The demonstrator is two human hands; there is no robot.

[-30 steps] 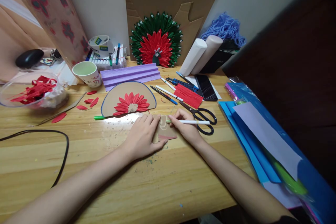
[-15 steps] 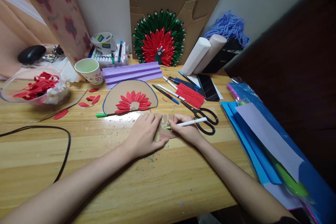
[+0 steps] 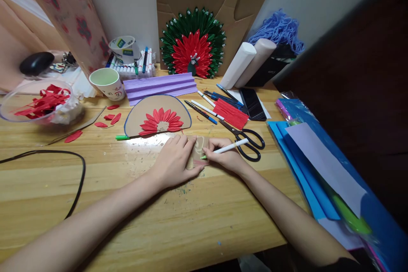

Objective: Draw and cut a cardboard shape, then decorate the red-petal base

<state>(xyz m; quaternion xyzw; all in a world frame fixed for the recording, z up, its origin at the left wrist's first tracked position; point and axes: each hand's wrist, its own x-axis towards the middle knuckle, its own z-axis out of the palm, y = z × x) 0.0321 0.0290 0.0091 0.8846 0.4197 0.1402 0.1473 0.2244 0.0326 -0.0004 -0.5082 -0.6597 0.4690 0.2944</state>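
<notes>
My right hand (image 3: 223, 153) pinches a white marker (image 3: 230, 146). The marker's green tip rests on a small piece of brown cardboard (image 3: 200, 142), near pale curved lines and a reddish patch. Flat on the left part of that cardboard lies my left hand (image 3: 175, 159), thumb spread away from the fingers and nothing gripped. Just behind it is a cardboard half-round (image 3: 137, 114) with a blue edge and red paper petals (image 3: 162, 119). Black-handled scissors (image 3: 247, 142) lie beyond my right hand, beside a red strip of crepe paper (image 3: 231, 112).
Several pens (image 3: 204, 112), a phone (image 3: 253, 104) and folded purple paper (image 3: 159, 88) lie farther back. A paper cup (image 3: 107, 84) and a bowl of red scraps (image 3: 28, 114) stand left. Blue folders (image 3: 298, 165) line the right edge. A green-and-red peacock craft (image 3: 193, 46) leans against cardboard.
The marker's tip has shifted slightly left and down on the cardboard, and its back end has swung left. My left hand stays in place. The view has tilted a little.
</notes>
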